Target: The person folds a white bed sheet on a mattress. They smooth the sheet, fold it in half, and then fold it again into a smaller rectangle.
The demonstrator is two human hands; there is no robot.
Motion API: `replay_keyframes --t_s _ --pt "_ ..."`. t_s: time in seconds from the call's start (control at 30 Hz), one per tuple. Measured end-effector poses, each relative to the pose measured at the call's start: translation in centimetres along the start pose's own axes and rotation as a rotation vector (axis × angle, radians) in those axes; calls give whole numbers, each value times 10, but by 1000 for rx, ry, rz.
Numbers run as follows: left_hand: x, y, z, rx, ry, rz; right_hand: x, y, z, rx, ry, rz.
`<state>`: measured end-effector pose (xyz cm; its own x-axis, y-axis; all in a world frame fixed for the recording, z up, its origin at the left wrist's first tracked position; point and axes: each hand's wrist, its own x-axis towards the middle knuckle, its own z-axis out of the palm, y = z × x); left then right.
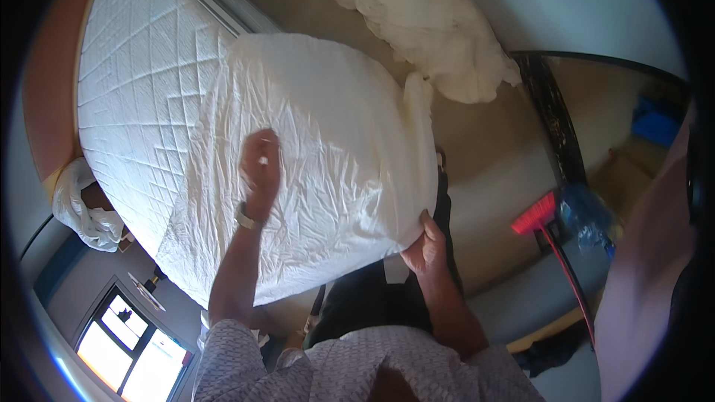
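Note:
A wrinkled white bed sheet point(313, 149) spreads over the near part of a white quilted mattress point(141, 82) and hangs down in front of my legs. My right hand point(426, 247) pinches the sheet's edge at its near right corner, thumb on top. Over the middle of the sheet, my left hand point(261, 167) is closed, with a ring on a finger and a watch at the wrist. Its fingertips are turned away, so whether cloth is in them does not show.
A pile of off-white cloth point(439, 30) lies on the floor beyond the bed. At the right are a red broom point(535, 214), a clear blue plastic bag point(585, 216) and a dark worn post point(551, 115). A white plastic bag point(86, 208) hangs at the left, above a window point(134, 335).

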<state>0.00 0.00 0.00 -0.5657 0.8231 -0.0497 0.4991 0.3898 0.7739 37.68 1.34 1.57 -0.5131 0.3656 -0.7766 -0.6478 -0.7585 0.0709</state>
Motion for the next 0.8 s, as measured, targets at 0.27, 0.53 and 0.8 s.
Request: replay_keyframes --t_s 0.27,0.53,0.8 --pt "-169 132 48 -42 -579 95 -19 -14 5 -157 78 -26" --pt "-227 123 80 88 -664 80 -60 -23 -30 -173 239 -105" --pt "-213 156 96 42 -549 124 -37 -23 -9 17 104 -14"
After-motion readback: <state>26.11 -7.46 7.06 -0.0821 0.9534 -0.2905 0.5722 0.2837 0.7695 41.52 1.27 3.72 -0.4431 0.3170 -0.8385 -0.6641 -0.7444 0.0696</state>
